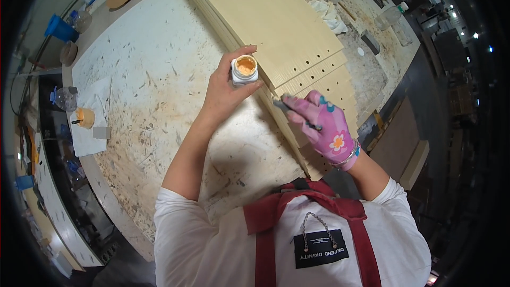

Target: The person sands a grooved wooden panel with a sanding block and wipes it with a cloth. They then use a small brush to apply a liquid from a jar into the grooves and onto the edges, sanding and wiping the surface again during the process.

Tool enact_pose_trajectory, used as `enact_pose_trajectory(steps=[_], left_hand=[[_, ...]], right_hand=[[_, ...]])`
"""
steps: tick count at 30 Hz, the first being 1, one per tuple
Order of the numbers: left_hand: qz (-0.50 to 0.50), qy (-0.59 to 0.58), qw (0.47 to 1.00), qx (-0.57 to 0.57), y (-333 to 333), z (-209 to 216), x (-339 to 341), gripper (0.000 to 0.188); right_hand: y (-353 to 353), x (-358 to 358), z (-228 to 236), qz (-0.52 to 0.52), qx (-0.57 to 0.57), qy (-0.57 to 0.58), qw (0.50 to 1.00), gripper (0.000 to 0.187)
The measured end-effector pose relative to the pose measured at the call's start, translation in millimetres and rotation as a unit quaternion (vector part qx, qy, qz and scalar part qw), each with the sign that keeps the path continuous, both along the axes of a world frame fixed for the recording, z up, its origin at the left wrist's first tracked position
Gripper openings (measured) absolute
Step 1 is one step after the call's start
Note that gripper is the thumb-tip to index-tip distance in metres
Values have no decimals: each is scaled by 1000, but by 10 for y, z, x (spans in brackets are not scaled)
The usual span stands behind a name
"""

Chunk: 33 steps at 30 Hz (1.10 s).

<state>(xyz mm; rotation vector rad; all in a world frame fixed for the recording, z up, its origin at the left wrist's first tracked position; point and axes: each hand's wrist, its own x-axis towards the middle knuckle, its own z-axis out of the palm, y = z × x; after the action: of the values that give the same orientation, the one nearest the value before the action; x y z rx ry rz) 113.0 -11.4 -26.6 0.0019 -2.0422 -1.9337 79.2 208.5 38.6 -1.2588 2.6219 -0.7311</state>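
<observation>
My bare left hand [221, 86] is wrapped round a small white jar [245, 78], holding it upright above the table beside the boards. Orange paste [245, 65] shows through the jar's uncovered mouth. My right hand [328, 127], in a pink flowered glove, pinches a small grey flat tool [280, 104]. The tool's tip is at the long edge of the stacked pale boards [265, 13]; whether it touches the wood, I cannot tell. The boards are fanned out in steps, with several dark round holes near their close ends.
The worn white table [159, 58] carries stains and marks. On the left are a blue cup [62, 29], a cloth [90, 141], an orange-yellow container [85, 118] and a grey block [101, 133]. A dark block [370, 42] and a clear bottle [389, 17] lie right of the boards.
</observation>
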Motion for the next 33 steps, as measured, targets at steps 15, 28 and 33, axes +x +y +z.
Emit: enact_pose_trajectory(steps=[15, 28, 33], left_hand=[[1, -4, 1000, 11, 34, 4, 6, 55], [4, -6, 1000, 22, 39, 24, 5, 54], [2, 3, 1000, 17, 40, 4, -6, 53]], right_hand=[[-22, -35, -3, -6, -61, 8, 998, 37], [-44, -103, 44, -18, -74, 3, 997, 38], [-16, -119, -2, 1, -20, 38, 999, 44]])
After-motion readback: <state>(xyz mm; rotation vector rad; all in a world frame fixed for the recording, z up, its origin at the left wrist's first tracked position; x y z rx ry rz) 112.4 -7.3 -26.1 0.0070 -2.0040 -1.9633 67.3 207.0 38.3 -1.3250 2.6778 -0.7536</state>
